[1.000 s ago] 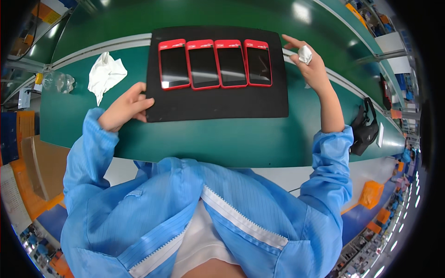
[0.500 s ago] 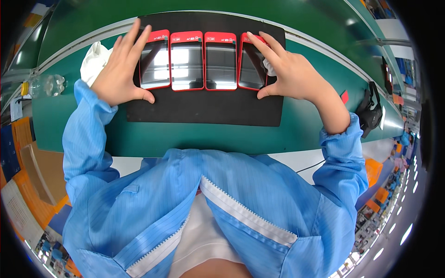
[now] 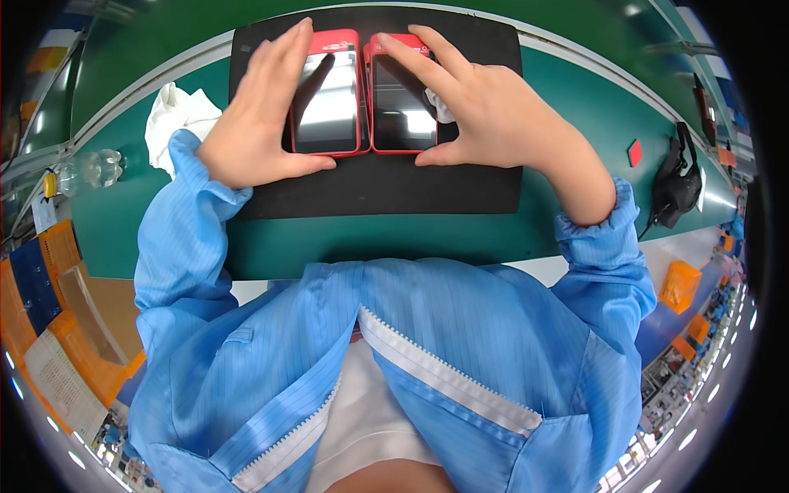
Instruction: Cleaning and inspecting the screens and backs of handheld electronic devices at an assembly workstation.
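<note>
Red-framed phones lie screen-up side by side on a black mat (image 3: 378, 185). Two of them show between my hands: one phone (image 3: 327, 99) at left and a second phone (image 3: 401, 103) at right. My left hand (image 3: 263, 115) lies flat over the mat's left part, fingers stretched out and thumb along the lower edge of the left phone. My right hand (image 3: 493, 111) lies over the right part, its forefinger across the right phone's top and its thumb at that phone's lower corner. A small white wad (image 3: 441, 104) shows tucked under my right palm. Whatever lies beneath either hand is hidden.
The mat sits on a green table (image 3: 575, 205). A crumpled white cloth (image 3: 174, 115) lies left of the mat, with a clear plastic bottle (image 3: 90, 168) further left. At the right are a small red piece (image 3: 634, 152) and a black device with a strap (image 3: 678, 185).
Both hands came in from the mat's sides onto the row of phones and closed toward the middle. My head has dropped closer, so the mat looks larger.
</note>
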The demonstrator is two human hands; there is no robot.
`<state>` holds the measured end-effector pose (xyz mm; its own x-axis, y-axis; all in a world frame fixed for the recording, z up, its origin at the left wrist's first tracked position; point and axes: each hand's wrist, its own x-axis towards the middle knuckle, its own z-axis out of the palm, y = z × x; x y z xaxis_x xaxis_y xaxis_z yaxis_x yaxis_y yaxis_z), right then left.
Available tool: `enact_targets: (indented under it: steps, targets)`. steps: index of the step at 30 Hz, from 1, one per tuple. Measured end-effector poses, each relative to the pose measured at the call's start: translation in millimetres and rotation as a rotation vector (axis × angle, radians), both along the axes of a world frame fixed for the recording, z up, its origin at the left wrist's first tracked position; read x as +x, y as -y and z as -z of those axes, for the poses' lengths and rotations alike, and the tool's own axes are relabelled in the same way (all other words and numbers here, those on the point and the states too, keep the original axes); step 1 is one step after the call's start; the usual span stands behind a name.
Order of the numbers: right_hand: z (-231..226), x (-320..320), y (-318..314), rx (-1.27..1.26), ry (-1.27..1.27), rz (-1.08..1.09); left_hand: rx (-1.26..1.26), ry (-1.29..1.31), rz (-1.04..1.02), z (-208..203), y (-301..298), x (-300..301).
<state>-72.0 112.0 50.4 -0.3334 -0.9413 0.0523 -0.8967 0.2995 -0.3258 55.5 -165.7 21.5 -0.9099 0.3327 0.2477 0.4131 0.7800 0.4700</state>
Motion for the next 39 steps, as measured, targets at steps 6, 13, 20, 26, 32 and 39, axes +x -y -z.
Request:
enact_targets:
  steps: [6,13,20,26,32,39]
  targets:
    - [11,6,-32,-0.306,0.245,0.404,0.941,0.346,-0.329,-1,-25,45]
    - [39,31,-13,-0.433,0.919,0.436,1.086,0.648,-0.467,-18,-46,13]
    - [49,7,-1,-0.413,1.036,0.424,1.109,0.793,-0.652,-30,-35,-9]
    - [75,9,9,-0.611,1.176,0.203,1.249,0.775,-0.558,-34,-52,-6]
    - [66,15,21,-0.528,1.088,0.418,1.333,0.746,-0.472,-30,-83,-14]
    - [49,38,36,-0.295,0.619,0.624,1.524,0.728,-0.527,-26,-99,-14]
